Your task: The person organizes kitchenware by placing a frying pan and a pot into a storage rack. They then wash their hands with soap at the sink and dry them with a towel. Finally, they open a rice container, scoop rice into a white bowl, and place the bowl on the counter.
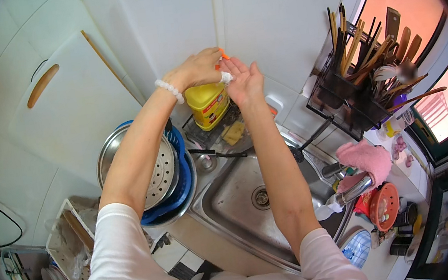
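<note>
My left hand (200, 68), with a white bead bracelet at the wrist, reaches over a yellow plastic bottle (208, 107) behind the sink. Its fingers and thumb are around an orange pump nozzle (223, 54) at the bottle's top, mostly hidden by the hand. A white wrap or similar material (226, 77) covers the thumb tip. My right hand (247, 81) is held palm up close beside the nozzle, fingers extended, and appears to hold nothing. A yellow sponge (233, 133) lies on the rack by the bottle, between my forearms.
The steel sink (236, 205) lies below my forearms. Stacked steel and blue basins (186, 174) stand at left, before a leaning white cutting board (72, 100). A black utensil rack (339, 102) with chopsticks hangs right. A pink cloth (365, 160) drapes the faucet (354, 191); a black-handled tool (217, 154) spans the rim.
</note>
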Tool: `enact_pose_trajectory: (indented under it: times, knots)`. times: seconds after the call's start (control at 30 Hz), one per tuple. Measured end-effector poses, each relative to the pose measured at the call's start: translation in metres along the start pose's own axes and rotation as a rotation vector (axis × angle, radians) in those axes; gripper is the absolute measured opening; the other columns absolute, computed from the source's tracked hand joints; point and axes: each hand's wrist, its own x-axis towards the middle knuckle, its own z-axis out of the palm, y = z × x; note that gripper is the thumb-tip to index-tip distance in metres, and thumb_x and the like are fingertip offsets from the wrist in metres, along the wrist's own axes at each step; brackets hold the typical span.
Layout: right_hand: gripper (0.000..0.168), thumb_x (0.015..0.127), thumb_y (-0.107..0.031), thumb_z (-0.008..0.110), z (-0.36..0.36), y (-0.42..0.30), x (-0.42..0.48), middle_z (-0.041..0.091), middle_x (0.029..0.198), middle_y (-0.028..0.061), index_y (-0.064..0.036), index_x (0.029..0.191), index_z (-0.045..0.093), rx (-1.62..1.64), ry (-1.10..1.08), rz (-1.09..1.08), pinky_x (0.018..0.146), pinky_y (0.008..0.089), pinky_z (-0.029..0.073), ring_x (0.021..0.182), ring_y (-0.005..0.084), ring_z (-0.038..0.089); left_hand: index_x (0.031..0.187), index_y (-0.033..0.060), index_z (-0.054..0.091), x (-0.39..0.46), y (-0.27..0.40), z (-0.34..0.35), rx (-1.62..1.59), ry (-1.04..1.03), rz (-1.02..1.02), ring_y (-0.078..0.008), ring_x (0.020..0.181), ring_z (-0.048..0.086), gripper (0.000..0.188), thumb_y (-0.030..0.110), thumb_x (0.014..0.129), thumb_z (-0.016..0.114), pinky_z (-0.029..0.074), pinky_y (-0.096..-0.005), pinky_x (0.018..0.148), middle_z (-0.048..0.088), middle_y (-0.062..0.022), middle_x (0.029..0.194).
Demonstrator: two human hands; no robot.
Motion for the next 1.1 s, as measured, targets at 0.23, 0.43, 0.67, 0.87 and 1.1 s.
enact_pose_trajectory:
  times: [0.23,0.43,0.67,0.87,1.1]
  knots:
    - [0.064,0.098,-0.045,0.02,-0.004,0.004,0.0,0.041,0.131,0.026,0.01,0.128,0.033,0.014,-0.02,-0.012,0.105,0.0437,0.032,0.123,0.0354,0.041,0.137,-0.0037,0.033,0.001,-0.004,0.01,0.015,0.004,-0.043,-0.0315,0.134,0.027,0.086,0.052,0.076,0.057,0.024,-0.0369,0.109,0.031,-0.0211,0.143]
    - [0.065,0.098,-0.045,0.02,-0.003,0.004,-0.005,0.037,0.134,0.0247,0.01,0.132,0.03,0.006,-0.02,-0.033,0.107,0.0427,0.03,0.127,0.0345,0.037,0.14,-0.0007,0.029,-0.003,0.016,0.001,0.041,-0.056,-0.137,-0.0304,0.136,0.025,0.095,0.068,0.076,0.046,0.018,-0.0481,0.11,0.028,-0.0173,0.146]
    - [0.066,0.098,-0.045,0.021,-0.005,0.002,-0.006,0.037,0.136,0.0239,0.01,0.133,0.029,-0.065,-0.033,-0.056,0.108,0.041,0.027,0.129,0.0334,0.035,0.14,0.0003,0.028,-0.006,0.02,0.003,0.058,-0.038,-0.157,-0.0299,0.136,0.024,0.099,0.074,0.075,0.041,0.016,-0.0519,0.11,0.026,-0.0166,0.147]
    - [0.066,0.098,-0.045,0.021,-0.006,0.003,-0.006,0.037,0.135,0.0237,0.01,0.132,0.029,-0.071,-0.038,-0.086,0.108,0.041,0.028,0.128,0.0334,0.036,0.139,-0.0003,0.03,-0.005,0.022,0.004,0.07,-0.03,-0.164,-0.0304,0.135,0.025,0.097,0.073,0.076,0.042,0.017,-0.0535,0.109,0.027,-0.0171,0.146]
    - [0.065,0.098,-0.044,0.02,-0.008,0.004,-0.007,0.039,0.134,0.0236,0.009,0.133,0.029,-0.049,-0.038,-0.06,0.107,0.0414,0.029,0.126,0.0324,0.038,0.139,0.0008,0.031,-0.005,0.021,0.006,0.119,-0.051,-0.158,-0.0297,0.135,0.026,0.093,0.07,0.078,0.042,0.018,-0.0531,0.109,0.027,-0.0165,0.146]
